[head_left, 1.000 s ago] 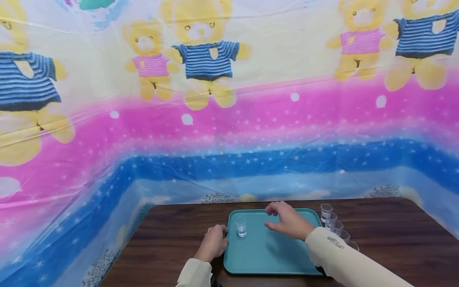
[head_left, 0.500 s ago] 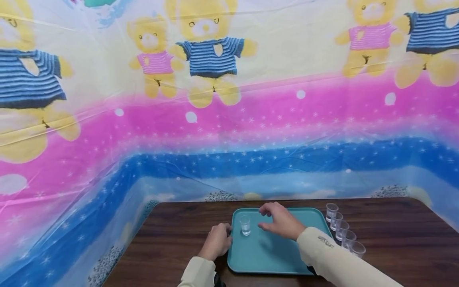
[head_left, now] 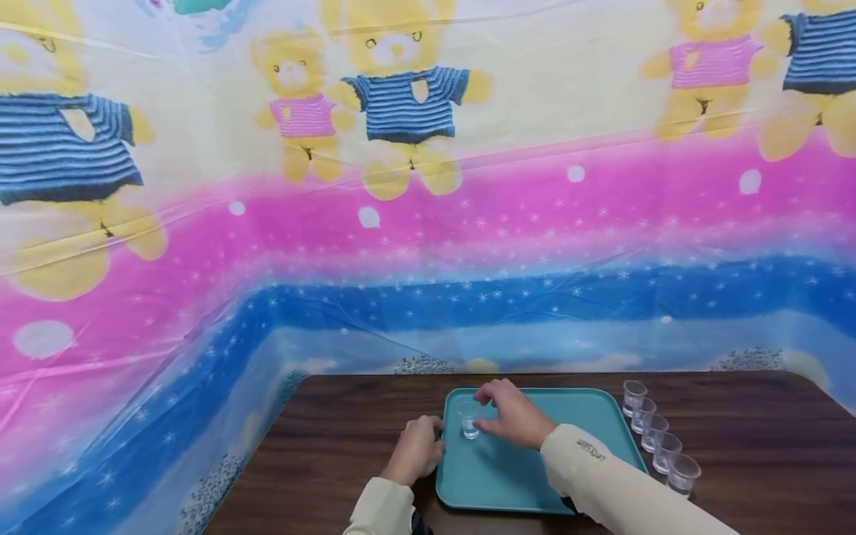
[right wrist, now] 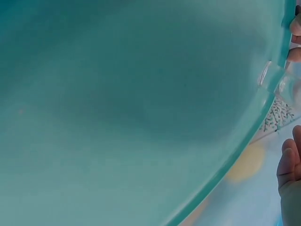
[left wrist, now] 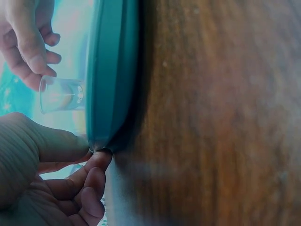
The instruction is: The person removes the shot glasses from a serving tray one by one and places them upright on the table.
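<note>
**Hands at the teal tray**

Tray first: a teal rectangular plastic tray [head_left: 535, 475] with rounded corners lies on a dark brown wooden table [head_left: 334, 453], and everything else is placed from it.

A small clear plastic cup [head_left: 469, 420] stands upright on the tray, in its far left corner, close to the left rim. In the left wrist view the cup [left wrist: 61, 94] shows just inside the raised rim of the tray [left wrist: 110, 70].

The right hand [head_left: 511, 412] is over the far left part of the tray, its fingers curved around the cup; thumb and fingertips sit at the cup's side and rim. Whether they press on the cup or only touch it, the pictures do not settle, though the left wrist view shows the fingers [left wrist: 33, 44] against the cup's open end. The sleeve on this arm is cream.

The left hand [head_left: 417, 449] is at the tray's left edge, fingers curled on the rim. The left wrist view shows the thumb above the edge and the fingers [left wrist: 91, 176] tucked under it, so the hand pinches the tray.

Just beyond the tray's right edge, five more clear plastic cups [head_left: 655, 435] stand upright in a row on the table, touching or nearly touching one another.

Behind the table hangs a plastic sheet printed with yellow teddy bears [head_left: 401, 96] above pink and blue bands.
</note>
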The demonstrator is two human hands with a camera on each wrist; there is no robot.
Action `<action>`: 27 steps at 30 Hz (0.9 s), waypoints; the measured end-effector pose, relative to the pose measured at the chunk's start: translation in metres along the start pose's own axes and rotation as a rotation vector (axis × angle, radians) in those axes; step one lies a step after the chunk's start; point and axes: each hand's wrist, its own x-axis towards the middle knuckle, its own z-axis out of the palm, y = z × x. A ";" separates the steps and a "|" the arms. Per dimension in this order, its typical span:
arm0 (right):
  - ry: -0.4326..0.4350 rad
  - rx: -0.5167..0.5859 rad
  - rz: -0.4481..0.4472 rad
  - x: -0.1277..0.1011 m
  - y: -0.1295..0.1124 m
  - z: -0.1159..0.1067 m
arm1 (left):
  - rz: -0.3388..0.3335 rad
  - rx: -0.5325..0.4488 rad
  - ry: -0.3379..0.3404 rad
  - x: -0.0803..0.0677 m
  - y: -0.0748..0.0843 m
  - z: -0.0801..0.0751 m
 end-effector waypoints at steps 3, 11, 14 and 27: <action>-0.002 -0.006 0.001 0.002 -0.001 0.002 | 0.004 0.002 0.008 0.000 0.001 0.000; -0.017 -0.024 -0.003 0.010 -0.004 0.009 | 0.002 0.000 0.011 -0.001 0.000 -0.001; -0.022 -0.023 0.009 0.011 -0.006 0.009 | 0.000 -0.007 0.005 -0.001 0.000 -0.001; -0.029 -0.008 -0.046 0.001 0.000 0.000 | -0.007 -0.022 0.003 -0.001 -0.001 -0.001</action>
